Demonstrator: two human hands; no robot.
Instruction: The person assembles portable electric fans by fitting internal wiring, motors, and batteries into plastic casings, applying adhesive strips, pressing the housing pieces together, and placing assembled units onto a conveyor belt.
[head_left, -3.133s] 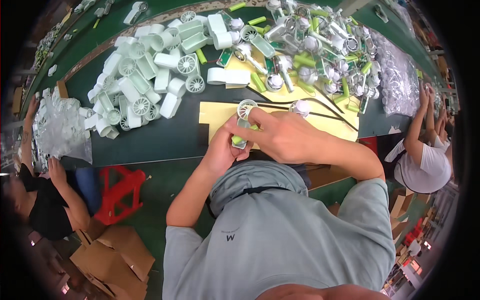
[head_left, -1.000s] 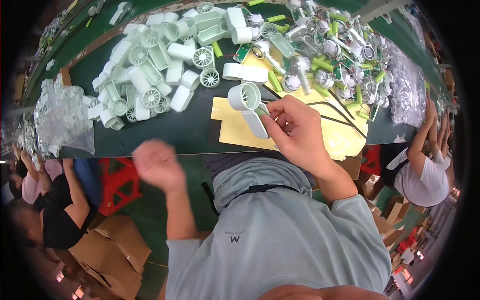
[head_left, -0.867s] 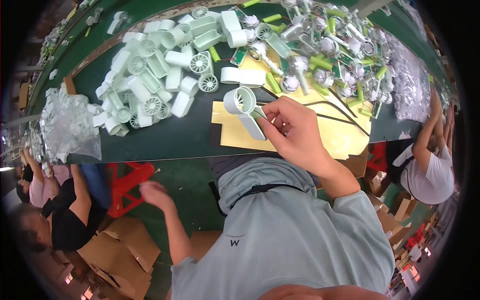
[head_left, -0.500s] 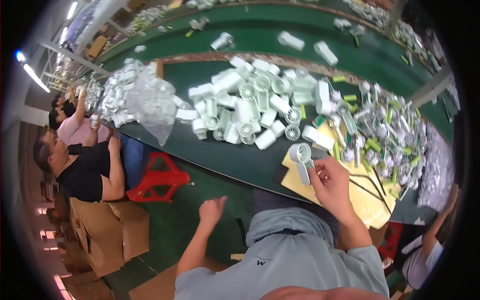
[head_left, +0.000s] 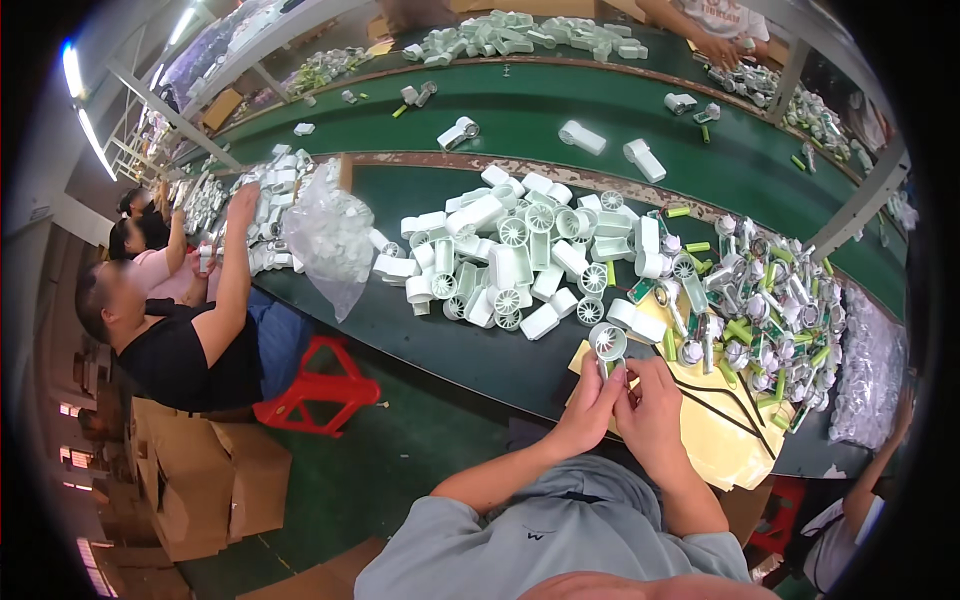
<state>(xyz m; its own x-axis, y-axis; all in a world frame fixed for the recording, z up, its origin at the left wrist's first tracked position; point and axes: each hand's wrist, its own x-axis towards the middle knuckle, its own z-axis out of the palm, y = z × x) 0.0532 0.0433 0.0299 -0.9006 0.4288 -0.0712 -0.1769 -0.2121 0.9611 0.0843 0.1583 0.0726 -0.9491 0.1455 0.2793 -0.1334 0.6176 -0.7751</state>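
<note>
Close in front of me, both hands grip a pale mint plastic fan housing (head_left: 607,342), its round ring pointing away from me. My left hand (head_left: 585,418) closes on the handle from one side, and my right hand (head_left: 650,405) pinches it from the other; the fingers cover most of the handle. Beneath and right of my hands lies yellow paper (head_left: 715,440) with black strips (head_left: 725,405) on it. Just beyond the ring, another pale housing (head_left: 636,320) rests at the paper's far edge. A heap of similar housings (head_left: 500,265) spreads over the dark table.
To the right are piled small motors, circuit boards and yellow-green cylindrical cells (head_left: 740,330), beside clear plastic bags (head_left: 868,370). A plastic bag of parts (head_left: 330,230) lies left. Past the table, a green conveyor (head_left: 540,110) carries scattered housings. A co-worker (head_left: 190,345) sits left by a red stool (head_left: 325,385).
My left hand has come up from beside my body to the fan housing in my right hand. The housing is lower, ring now facing away. The co-worker on the left reaches toward the parts.
</note>
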